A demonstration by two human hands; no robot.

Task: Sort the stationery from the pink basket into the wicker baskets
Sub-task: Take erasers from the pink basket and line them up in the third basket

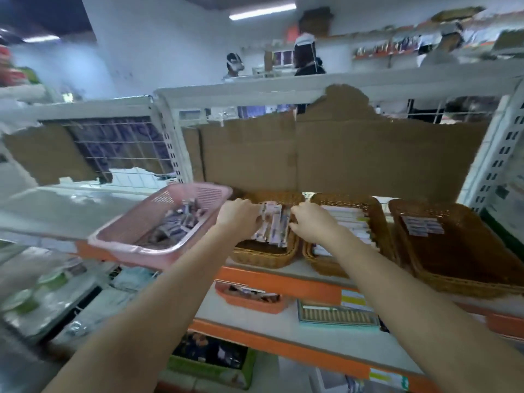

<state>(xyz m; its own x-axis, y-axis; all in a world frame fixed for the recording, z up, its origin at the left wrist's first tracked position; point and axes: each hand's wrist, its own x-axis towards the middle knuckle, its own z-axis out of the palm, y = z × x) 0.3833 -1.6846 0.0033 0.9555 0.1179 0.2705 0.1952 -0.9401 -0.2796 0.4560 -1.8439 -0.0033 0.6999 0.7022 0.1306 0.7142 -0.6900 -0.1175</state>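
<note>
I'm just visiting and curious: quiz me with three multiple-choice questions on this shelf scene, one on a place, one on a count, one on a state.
1. Where is the pink basket?
A. left of the wicker baskets
B. right of them
C. on the floor

2. How many wicker baskets stand on the shelf?
A. one
B. three
C. five

3. What are the hands doing?
A. hanging idle
B. holding packets over the left wicker basket
C. lifting the pink basket

Answers: 1 A, it sits leftmost. 2 B, left, middle, right. 3 B, left hand and right hand grip the packets.

Torn cardboard (334,154) (behind); orange tray (251,299)
</note>
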